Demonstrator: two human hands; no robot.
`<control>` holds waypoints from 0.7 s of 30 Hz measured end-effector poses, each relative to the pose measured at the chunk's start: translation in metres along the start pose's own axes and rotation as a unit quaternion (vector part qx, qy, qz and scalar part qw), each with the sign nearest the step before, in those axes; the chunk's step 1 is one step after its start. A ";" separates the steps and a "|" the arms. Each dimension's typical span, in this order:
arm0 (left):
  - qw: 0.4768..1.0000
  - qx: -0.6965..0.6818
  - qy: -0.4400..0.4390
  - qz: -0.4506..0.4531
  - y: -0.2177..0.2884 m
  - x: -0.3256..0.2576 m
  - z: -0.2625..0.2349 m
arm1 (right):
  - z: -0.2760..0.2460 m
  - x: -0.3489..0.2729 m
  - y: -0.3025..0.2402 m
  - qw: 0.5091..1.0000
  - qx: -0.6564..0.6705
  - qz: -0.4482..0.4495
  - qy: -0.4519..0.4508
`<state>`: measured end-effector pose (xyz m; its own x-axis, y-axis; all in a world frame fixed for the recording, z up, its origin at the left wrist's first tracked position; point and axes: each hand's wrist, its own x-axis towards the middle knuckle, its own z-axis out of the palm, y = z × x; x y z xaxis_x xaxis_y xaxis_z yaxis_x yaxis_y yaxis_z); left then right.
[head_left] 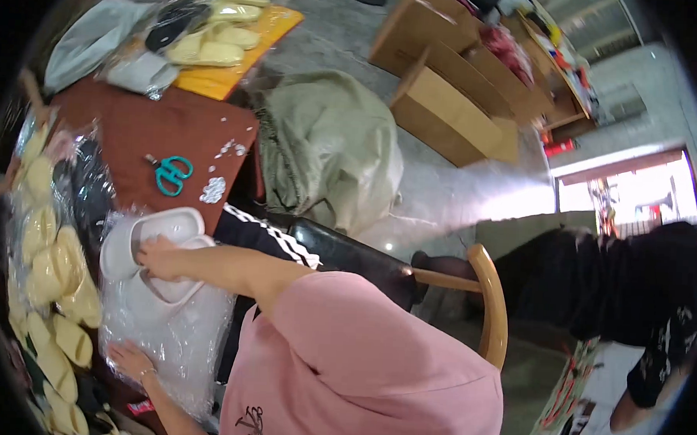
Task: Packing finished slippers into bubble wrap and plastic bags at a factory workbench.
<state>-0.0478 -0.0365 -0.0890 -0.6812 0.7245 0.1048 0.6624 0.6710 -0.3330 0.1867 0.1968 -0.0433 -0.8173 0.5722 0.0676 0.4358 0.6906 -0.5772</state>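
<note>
Head view: right hand (pixel 156 257) has its grip on a white foam slipper (pixel 149 236) at a clear plastic bag (pixel 176 330); left hand (pixel 128 359) presses flat, grip released, on the bag's near end.

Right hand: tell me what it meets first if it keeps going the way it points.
The right hand points left, already touching the white slipper above the clear plastic bag. Past it, probably the bagged yellow slippers, though depth is unclear.

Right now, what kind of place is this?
Probably a small packing workshop: bagged slippers piled at one side, cardboard boxes on the floor, and scissors on the table.
</note>
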 end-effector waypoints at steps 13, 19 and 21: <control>0.984 -0.157 0.058 0.067 0.001 -0.043 -0.025 | 0.006 0.012 0.000 0.999 0.012 0.031 -0.029; 0.987 -0.114 -0.115 -0.014 0.045 -0.108 -0.074 | 0.000 0.006 0.012 1.000 0.001 0.018 0.012; 0.966 -0.245 -0.073 -0.028 0.046 -0.116 -0.059 | -0.018 0.005 0.009 0.999 -0.016 0.010 -0.033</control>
<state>0.0801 -0.0798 -0.0613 -0.7335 0.6787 -0.0351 0.6668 0.7287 0.1560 0.1937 0.2135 -0.0337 -0.8310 0.5563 0.0031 0.4628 0.6945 -0.5509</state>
